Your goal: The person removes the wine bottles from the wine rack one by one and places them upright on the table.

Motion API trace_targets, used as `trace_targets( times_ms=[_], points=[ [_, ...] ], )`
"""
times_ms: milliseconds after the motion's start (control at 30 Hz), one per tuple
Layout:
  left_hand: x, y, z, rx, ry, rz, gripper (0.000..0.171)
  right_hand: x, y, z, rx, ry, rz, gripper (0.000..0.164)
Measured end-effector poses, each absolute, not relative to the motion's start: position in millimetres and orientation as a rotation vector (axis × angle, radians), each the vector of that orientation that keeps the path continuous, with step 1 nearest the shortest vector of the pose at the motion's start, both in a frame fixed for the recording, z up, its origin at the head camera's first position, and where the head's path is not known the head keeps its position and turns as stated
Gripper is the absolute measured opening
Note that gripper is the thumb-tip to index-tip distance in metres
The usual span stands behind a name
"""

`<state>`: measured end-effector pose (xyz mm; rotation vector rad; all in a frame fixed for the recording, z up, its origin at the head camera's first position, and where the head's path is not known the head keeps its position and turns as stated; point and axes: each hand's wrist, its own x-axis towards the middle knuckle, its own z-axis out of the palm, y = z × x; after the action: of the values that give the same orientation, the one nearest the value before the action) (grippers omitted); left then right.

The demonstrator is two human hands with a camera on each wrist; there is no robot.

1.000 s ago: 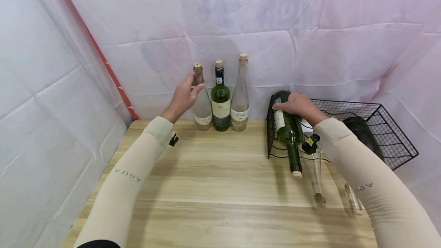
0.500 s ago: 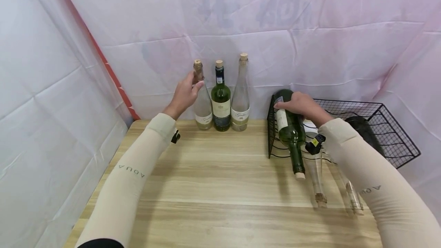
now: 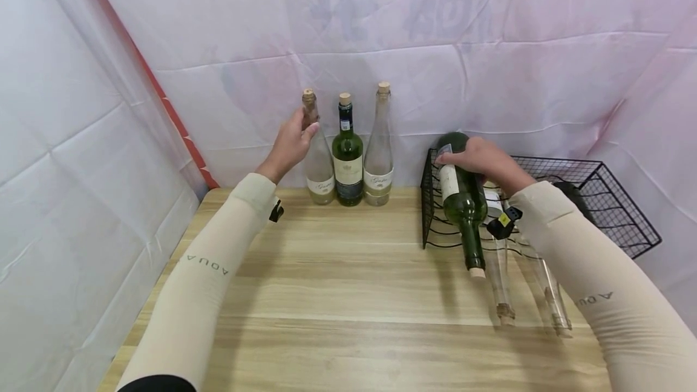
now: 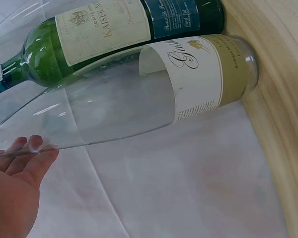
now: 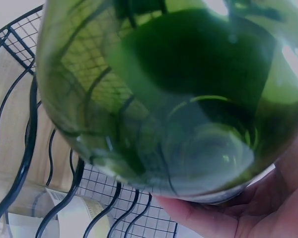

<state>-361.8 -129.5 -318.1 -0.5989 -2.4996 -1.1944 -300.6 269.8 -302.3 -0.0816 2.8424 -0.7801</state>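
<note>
My left hand [image 3: 288,147] holds the neck of a corked clear wine bottle [image 3: 320,168], leftmost of three at the back. Beside it stand a corked green wine bottle [image 3: 347,153] and a taller clear bottle [image 3: 379,153]. In the left wrist view, the fingers [image 4: 32,161] curl around the clear bottle's neck. My right hand [image 3: 492,162] grips another green wine bottle [image 3: 466,204] near its base, tilted with its corked neck down and forward, over the black wire rack [image 3: 429,198]. In the right wrist view its green glass [image 5: 164,99] hides much of the rack.
Two clear bottles [image 3: 500,283] [image 3: 554,301] lie in the rack, necks sticking out over the wooden table [image 3: 348,283]. A dark bottle [image 3: 577,198] lies farther right, partly behind the right sleeve. A white cloth [image 3: 245,107] hangs directly behind the bottles.
My right hand has shifted slightly right and up with the green bottle, whose base is raised a little. The left hand and its clear bottle's top have moved slightly up.
</note>
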Motion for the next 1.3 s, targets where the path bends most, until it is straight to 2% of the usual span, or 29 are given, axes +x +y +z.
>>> trace_targets(
  times_ms=[600, 1000, 1300],
  points=[
    [-365, -131, -319, -0.568, -2.500, -1.307, 0.052, -302, 274, -289, -0.058, 2.856, -0.847, 0.072],
    [-362, -133, -327, -0.560, -2.403, -1.431, 0.050, -299, 276, -279, -0.067, 2.791, -0.951, 0.071],
    [-352, -142, -330, -0.567, -2.442, -1.329, 0.060, -299, 275, -275, -0.007, 2.759, -1.083, 0.079]
  ],
)
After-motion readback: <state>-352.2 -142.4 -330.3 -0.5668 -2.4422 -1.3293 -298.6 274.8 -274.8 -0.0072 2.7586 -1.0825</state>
